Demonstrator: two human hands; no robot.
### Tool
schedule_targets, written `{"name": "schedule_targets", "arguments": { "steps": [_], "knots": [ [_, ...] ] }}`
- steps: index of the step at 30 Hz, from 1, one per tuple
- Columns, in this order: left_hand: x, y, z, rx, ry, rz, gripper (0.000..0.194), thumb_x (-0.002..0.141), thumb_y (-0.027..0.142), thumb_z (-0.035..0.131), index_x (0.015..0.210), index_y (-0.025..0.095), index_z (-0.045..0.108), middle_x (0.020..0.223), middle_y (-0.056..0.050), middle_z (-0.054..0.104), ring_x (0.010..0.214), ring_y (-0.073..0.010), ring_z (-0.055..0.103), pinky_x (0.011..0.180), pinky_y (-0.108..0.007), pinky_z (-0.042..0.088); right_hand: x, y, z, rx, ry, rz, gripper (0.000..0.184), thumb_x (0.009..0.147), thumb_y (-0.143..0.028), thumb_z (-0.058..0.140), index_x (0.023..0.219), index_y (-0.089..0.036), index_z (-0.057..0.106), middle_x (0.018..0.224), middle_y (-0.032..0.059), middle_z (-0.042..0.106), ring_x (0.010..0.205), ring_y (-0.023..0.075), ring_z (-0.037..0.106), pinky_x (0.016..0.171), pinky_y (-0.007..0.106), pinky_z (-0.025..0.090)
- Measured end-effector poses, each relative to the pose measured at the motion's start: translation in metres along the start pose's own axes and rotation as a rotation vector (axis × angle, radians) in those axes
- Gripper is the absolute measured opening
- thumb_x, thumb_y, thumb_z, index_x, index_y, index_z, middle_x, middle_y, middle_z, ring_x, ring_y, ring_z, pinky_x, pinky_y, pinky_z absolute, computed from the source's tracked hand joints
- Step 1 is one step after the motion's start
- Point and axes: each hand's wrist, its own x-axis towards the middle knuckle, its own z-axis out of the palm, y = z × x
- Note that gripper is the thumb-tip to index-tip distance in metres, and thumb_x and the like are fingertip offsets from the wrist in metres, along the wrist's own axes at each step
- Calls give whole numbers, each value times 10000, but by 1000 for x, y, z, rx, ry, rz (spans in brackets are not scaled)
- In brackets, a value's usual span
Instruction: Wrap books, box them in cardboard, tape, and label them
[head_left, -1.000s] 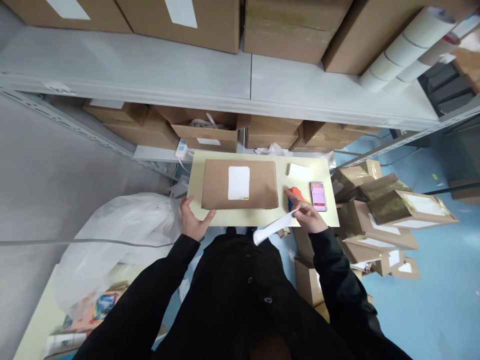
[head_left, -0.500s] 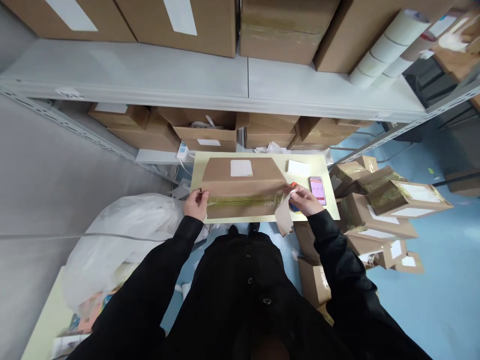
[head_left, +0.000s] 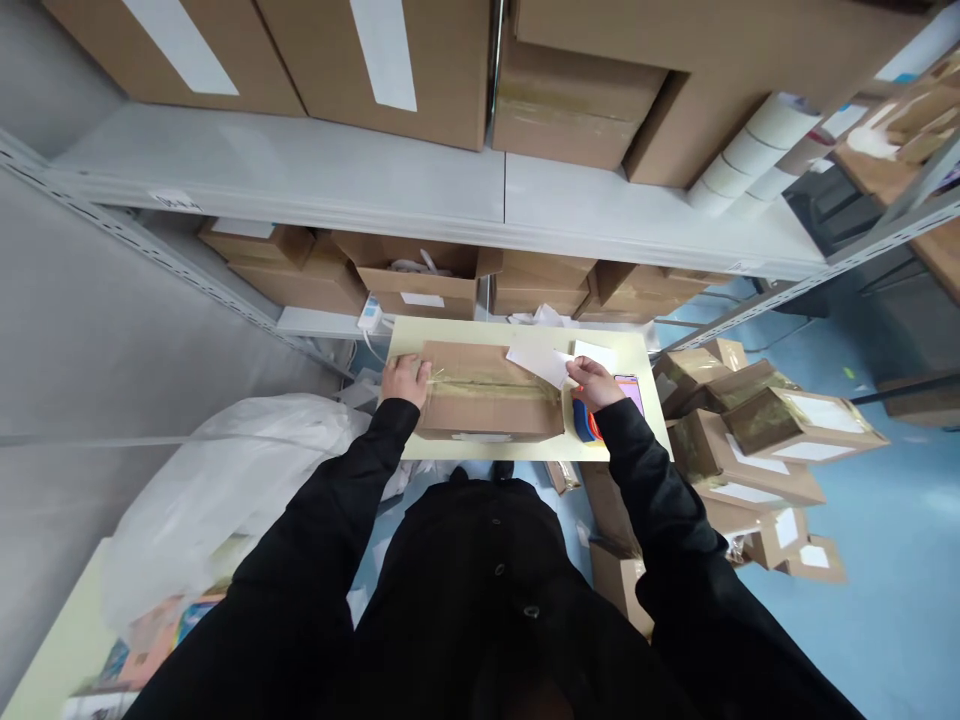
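A brown cardboard box (head_left: 487, 412) lies on the cream tabletop (head_left: 409, 332), its seam of clear yellowish tape facing up. My left hand (head_left: 405, 380) grips the box at its left end, fingers curled over the edge. Between the thumb and fingers of my right hand (head_left: 592, 383) is a white paper label (head_left: 538, 362), pinched at its right end and stretching over the box's far right part. A blue and red object (head_left: 583, 420) sits just below my right hand, partly covered by it. Beside my right wrist lies a phone (head_left: 628, 388), partly hidden.
A white stack or small box (head_left: 595, 354) lies at the table's back right. Shelves (head_left: 360, 170) with cartons and white rolls (head_left: 750, 155) rise behind. Taped boxes (head_left: 750, 450) are piled on the floor at right. A large white plastic bag (head_left: 240, 490) bulges at left.
The box has turned toward me, so its tape seam faces up and its white label faces my side. My right hand has swung the loose paper label from hanging down to above the box.
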Motion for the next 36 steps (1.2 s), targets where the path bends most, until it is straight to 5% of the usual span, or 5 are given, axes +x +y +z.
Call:
{"name": "schedule_targets", "arguments": {
  "steps": [6,12,22,32,36],
  "knots": [
    [-16,57,-21,-500,-170,283,587,782,433,546,1270,112,489,1263,-164,539,1139,-245,545,961,-384,448,-16,-39,12,174,-145,-36,463,542,-560,731,669,-230,432,626,-58,462,610,109,471,611,255,412],
    [-15,80,-25,-858,-285,0,339,700,468,617,805,145,605,719,-32,649,626,-144,615,592,-276,528,-9,-45,39,258,-132,-8,436,556,-529,741,693,-224,462,648,-53,512,596,103,515,629,277,472],
    [-16,52,-5,-25,-333,2,159,701,319,638,808,201,631,686,-47,713,792,-240,683,767,-355,505,16,14,76,-714,126,-70,101,786,-304,559,834,-229,608,817,41,677,775,200,622,721,326,472],
    [-17,61,-18,452,-375,112,574,767,537,536,1151,111,556,911,-189,680,899,-352,640,728,-413,480,7,19,87,-1068,144,-130,384,875,-331,446,1205,-161,543,1076,169,612,1010,317,570,791,422,460],
    [-22,58,-15,343,-293,429,534,813,411,522,1256,112,522,1308,-205,521,1234,-351,452,962,-442,391,-3,21,92,-1003,243,-323,604,902,-341,384,1442,-91,275,1314,234,479,1239,363,412,969,514,348]
  ]
}}
